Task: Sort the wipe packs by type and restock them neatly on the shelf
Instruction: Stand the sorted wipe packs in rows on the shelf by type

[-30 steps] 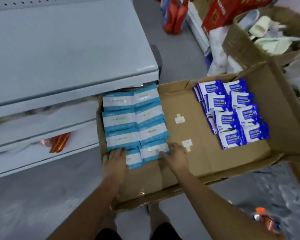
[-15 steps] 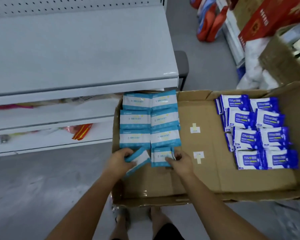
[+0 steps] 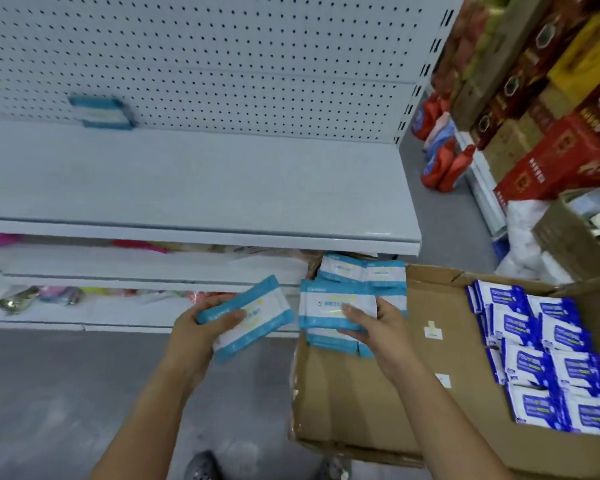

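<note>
My left hand [image 3: 201, 327] grips a light-blue wipe pack [image 3: 248, 318], tilted, held above the floor left of the cardboard box [image 3: 361, 403]. My right hand [image 3: 374, 327] holds another light-blue wipe pack [image 3: 329, 306] lifted over the box's left side. More light-blue packs [image 3: 361, 271] lie under and behind it in the box. Dark-blue wipe packs [image 3: 541, 355] fill the box's right side in rows. The grey shelf [image 3: 194, 181] stretches in front of me. One light-blue pack [image 3: 101, 110] leans against its pegboard back at the left.
Lower shelves [image 3: 118, 268] hold colourful items. Red detergent bottles [image 3: 444, 164] stand on the floor at the right, with red and brown cartons [image 3: 551, 109] stacked behind. Another cardboard box [image 3: 568, 237] with white goods sits at far right. My feet show at the bottom.
Both hands have lifted a light-blue pack each out of the box. The view has tilted up, bringing the shelf top and pegboard into sight.
</note>
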`<state>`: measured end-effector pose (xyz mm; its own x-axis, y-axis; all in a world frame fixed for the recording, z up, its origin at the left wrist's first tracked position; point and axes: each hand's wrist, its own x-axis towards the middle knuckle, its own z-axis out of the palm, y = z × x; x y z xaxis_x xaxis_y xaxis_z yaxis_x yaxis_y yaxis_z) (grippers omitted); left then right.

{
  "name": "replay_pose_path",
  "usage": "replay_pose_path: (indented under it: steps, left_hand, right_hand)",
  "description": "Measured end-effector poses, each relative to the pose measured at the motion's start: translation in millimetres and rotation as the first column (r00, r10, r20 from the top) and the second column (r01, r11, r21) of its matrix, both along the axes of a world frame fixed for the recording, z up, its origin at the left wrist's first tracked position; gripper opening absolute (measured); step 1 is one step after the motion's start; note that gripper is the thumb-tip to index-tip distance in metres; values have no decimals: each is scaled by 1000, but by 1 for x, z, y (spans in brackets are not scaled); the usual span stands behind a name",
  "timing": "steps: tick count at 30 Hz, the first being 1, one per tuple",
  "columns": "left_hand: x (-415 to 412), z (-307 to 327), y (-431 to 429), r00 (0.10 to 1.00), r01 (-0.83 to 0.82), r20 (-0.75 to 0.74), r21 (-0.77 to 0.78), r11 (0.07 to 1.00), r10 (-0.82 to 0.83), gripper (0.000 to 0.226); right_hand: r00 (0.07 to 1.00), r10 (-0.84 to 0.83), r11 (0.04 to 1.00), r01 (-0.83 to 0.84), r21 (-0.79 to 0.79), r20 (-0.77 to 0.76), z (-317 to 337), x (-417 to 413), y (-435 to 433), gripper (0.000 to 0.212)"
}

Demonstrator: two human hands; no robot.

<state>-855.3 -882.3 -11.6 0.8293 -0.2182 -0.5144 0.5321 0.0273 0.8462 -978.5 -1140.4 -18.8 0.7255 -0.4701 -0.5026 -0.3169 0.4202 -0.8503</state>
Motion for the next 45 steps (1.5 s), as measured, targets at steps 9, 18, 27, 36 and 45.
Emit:
replay_pose_path:
  steps: [9,18,27,36,45]
  left_hand:
    - [95,56,179,991,-59,116,-106,993,72,35]
    - [170,79,297,976,-123,180,2,992,121,25]
    - [259,62,311,975,-145,173,19,989,140,25]
    - [399,66,283,981,-116,162,74,991,103,26]
    - [503,64,272,982,-129,157,154,980,105,23]
  right_hand:
    - [994,39,999,-36,-33,99,59,111,158,29]
    - [983,150,986,-142,-85,107,84,205,260,35]
    - [969,217,971,-201,-131,120,85,316,269,35]
    - [957,267,961,-255,-106,117,71,466,252,27]
    - [935,354,883,-345,-318,-31,61,580,254,24]
